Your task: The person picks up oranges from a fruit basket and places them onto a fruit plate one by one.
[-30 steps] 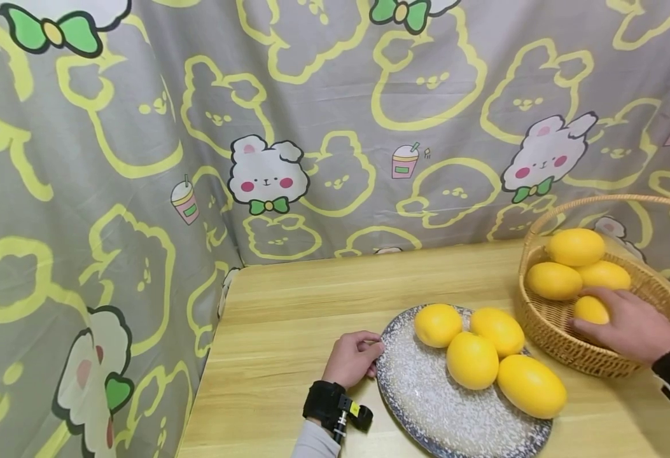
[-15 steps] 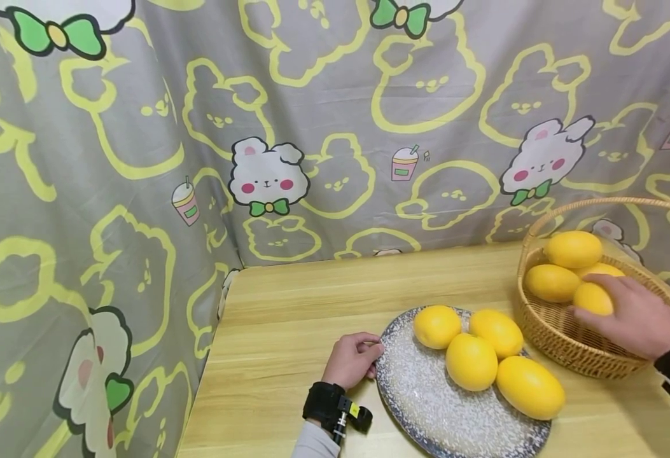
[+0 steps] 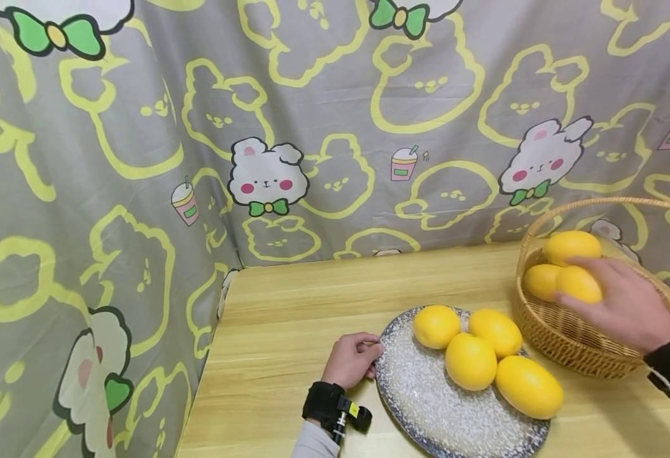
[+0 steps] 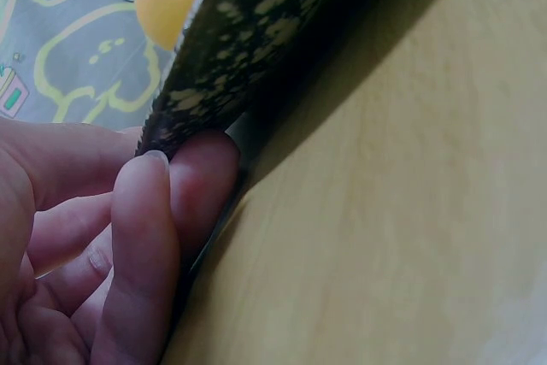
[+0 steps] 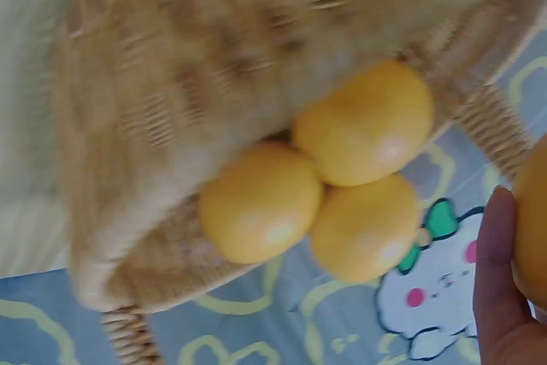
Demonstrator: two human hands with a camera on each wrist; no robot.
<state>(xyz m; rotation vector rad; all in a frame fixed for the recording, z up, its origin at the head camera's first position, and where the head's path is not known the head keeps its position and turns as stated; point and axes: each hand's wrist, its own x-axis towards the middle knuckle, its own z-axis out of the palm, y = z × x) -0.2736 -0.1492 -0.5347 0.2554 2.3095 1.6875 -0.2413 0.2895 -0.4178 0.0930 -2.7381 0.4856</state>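
My right hand point(image 3: 632, 306) grips a yellow lemon point(image 3: 579, 284) above the wicker basket point(image 3: 566, 346) on the right. At the right edge of the right wrist view, part of the held lemon point(image 5: 533, 228) shows beside a finger. Three other lemons point(image 5: 261, 203) lie in the basket; in the head view, the hand and its lemon hide one of them. My left hand point(image 3: 350, 360) pinches the left rim of a speckled grey oval plate point(image 3: 420, 397). In the left wrist view, a fingertip point(image 4: 205, 177) sits under the plate's rim. Several lemons point(image 3: 471, 361) rest on the plate.
The basket's tall arched handle point(image 3: 615, 200) rises over its opening. A wooden table point(image 3: 289, 305) carries everything. Behind and to the left hangs a grey curtain point(image 3: 335, 95) with cartoon prints. The basket stands close to the plate's right side.
My right hand has lifted the lemon from inside the basket and moved it up and left. My left hand and the plate have stayed in place.
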